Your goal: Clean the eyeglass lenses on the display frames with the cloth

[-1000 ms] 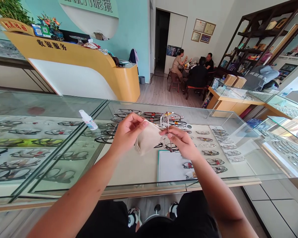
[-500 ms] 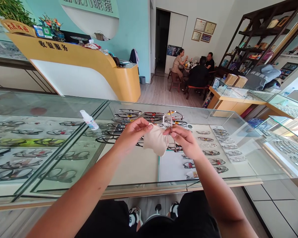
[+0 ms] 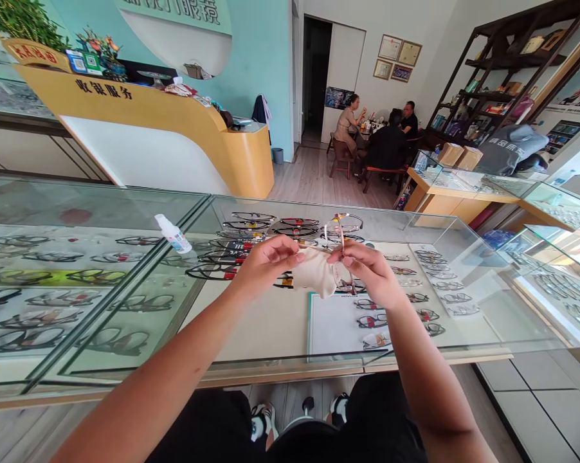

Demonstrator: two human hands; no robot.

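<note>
Above the glass display case, my left hand (image 3: 265,265) pinches the left edge of a cream cleaning cloth (image 3: 313,272) between thumb and fingers. My right hand (image 3: 371,271) grips a pair of thin-rimmed eyeglasses (image 3: 342,233), held on end with the lenses turned sideways. The cloth hangs between both hands, and its right side meets the glasses near my right fingertips. Whether my right fingers also pinch the cloth is hard to make out. Rows of glasses frames (image 3: 297,226) lie behind and below my hands.
A white spray bottle (image 3: 173,234) stands tilted in view on the glass to the left. More frames lie in the case (image 3: 429,262) at right. A yellow counter (image 3: 246,154) is beyond. Several people (image 3: 386,151) sit at a table in the back.
Both hands have shifted slightly to the right with the cloth and glasses. The cloth now hangs a little higher and more bunched, and the glasses have tilted.
</note>
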